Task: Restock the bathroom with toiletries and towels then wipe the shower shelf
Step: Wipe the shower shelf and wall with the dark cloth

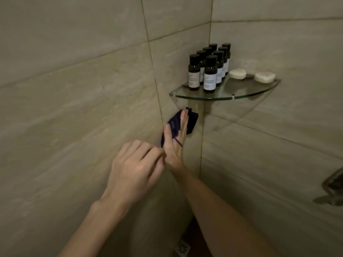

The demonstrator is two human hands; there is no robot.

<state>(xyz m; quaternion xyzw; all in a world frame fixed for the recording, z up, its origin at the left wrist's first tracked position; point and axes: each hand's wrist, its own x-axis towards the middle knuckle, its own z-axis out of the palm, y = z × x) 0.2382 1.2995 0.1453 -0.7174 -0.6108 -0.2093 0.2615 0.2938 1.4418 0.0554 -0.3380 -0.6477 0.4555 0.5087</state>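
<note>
A glass corner shelf [241,94] is fixed where two tiled walls meet. On it stand several small dark bottles [210,74] with white labels, and two white soap bars [238,73] [264,77] lie to their right. Just under the shelf's left end, my right hand [175,143] holds a dark purple cloth [192,120] between thumb and fingers, against the wall. My left hand [135,167] is below and to the left, its fingers curled with the tips at the base of my right hand. Whether it pinches the cloth's lower edge is hidden.
Beige tiled walls [74,108] fill the view on both sides of the corner. A metal shower fitting [332,188] sticks out at the right edge. A square floor drain [182,247] shows at the bottom between my forearms.
</note>
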